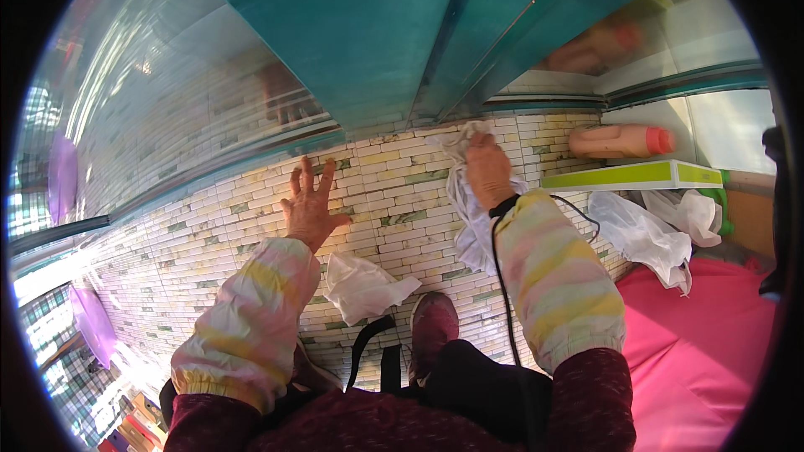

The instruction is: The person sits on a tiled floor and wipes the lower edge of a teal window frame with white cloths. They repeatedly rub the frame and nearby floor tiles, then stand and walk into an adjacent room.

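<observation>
My right hand [487, 169] is closed around a crumpled white cloth [468, 201], pressed to the brick-patterned surface [402, 182] close to the foot of a teal frame [433, 114]. The cloth's lower folds trail down beside my forearm. To the left, my left hand [311, 204] has its fingers spread and holds nothing. It is over the same patterned surface, and whether the palm touches is hard to tell. Below it lies a crumpled white plastic bag or sheet [364, 287]. A dark cord [502, 282] runs along my right sleeve from the wrist.
Glossy reflective panels [207, 69] rise on the left. At right are an orange bottle [619, 141] lying on its side, a green-and-white box [628, 176], plastic bags [647, 232] and a pink cover [697, 326]. Black straps [370, 339] hang near my shoe [434, 320].
</observation>
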Demonstrator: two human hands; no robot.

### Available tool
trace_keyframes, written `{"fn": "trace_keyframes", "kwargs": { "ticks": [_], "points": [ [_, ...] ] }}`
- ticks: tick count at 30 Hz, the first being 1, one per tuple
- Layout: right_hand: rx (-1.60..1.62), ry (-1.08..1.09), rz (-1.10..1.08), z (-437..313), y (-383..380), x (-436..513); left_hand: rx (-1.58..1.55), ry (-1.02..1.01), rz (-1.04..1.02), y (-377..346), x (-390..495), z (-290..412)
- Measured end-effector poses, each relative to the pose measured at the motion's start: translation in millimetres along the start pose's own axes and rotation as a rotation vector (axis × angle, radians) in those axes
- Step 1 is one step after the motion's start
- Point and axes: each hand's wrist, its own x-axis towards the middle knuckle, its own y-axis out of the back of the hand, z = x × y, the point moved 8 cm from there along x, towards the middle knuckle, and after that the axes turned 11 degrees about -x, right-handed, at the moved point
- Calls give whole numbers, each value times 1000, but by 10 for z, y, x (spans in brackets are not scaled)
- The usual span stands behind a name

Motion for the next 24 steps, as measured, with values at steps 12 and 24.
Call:
{"fn": "trace_keyframes", "kwargs": {
  "ticks": [12, 24],
  "points": [
    [-22, 203, 117, -200, 191, -249, 39, -24, 6, -33, 5, -34],
    [-404, -273, -90, 1477, -513, 78, 11, -18, 2, -11, 0, -4]
  ]
}}
